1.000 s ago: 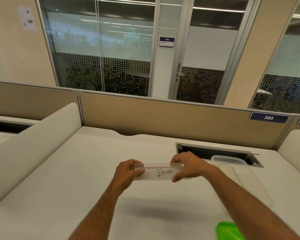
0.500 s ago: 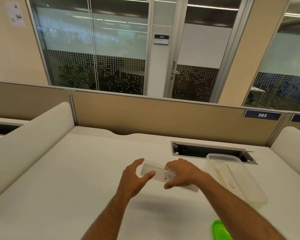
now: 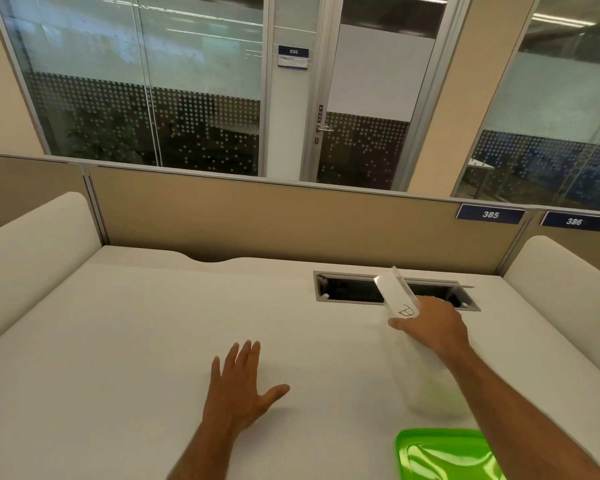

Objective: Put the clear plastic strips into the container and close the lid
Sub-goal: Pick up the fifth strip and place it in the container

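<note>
My right hand (image 3: 430, 323) grips a clear plastic strip (image 3: 397, 294) with handwriting on it, tilted up on end over the clear plastic container (image 3: 430, 389). The container lies on the white desk beneath my right forearm and is blurred, so what it holds cannot be told. Its green lid (image 3: 444, 455) lies flat near the desk's front right. My left hand (image 3: 238, 389) hovers low over the middle of the desk, fingers spread, holding nothing.
A dark cable slot (image 3: 354, 289) is cut into the white desk (image 3: 136, 341) behind the container. A tan partition (image 3: 274, 216) closes the back, and padded white dividers (image 3: 32, 244) flank both sides.
My left hand let go of the strip and dropped to the desk's middle. My right hand carried the strip rightward and tipped it upright above the container.
</note>
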A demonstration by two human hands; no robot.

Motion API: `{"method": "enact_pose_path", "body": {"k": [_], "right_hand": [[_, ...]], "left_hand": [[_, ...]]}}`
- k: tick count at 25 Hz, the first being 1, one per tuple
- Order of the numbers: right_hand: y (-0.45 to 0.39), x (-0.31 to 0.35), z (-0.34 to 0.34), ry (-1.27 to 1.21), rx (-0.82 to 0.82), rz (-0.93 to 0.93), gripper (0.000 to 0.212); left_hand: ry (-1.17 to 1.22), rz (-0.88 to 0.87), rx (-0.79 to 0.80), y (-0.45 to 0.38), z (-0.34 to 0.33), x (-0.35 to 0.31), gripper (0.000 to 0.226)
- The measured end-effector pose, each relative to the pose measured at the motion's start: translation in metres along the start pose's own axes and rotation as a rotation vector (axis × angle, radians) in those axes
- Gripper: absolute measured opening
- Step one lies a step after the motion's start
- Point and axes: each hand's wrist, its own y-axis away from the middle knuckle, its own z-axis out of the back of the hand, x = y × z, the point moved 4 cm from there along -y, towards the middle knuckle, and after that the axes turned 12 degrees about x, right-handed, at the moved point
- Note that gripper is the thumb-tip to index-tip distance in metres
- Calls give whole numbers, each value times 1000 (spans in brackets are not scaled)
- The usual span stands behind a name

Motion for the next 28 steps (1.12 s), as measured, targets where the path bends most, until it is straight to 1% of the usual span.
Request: {"method": "enact_pose_path", "body": {"k": [3, 6, 9, 11, 14, 21, 28], "right_hand": [[-3, -36, 4, 10, -19, -116, 69], [-5, -60, -3, 62, 9, -213, 63], [-10, -70, -12, 119, 37, -261, 57], [-15, -72, -16, 146, 64, -276, 53], [-21, -74, -25, 170, 83, -278, 51], [-31, -83, -41, 189, 130, -291, 52], [-35, -86, -46, 206, 154, -289, 46]], "left_hand": [[-64, -38, -26, -11, -19, 1, 116], [-87, -35, 106, -18, -43, 2, 104], [-79, -54, 66, -20, -51, 0, 95], [-97, -62, 16, -22, -52, 0, 95], [-123, -57, -16, -25, -51, 1, 96], [-145, -47, -35, -31, -49, 1, 96], [-153, -45, -44, -31, -50, 2, 96]]}}
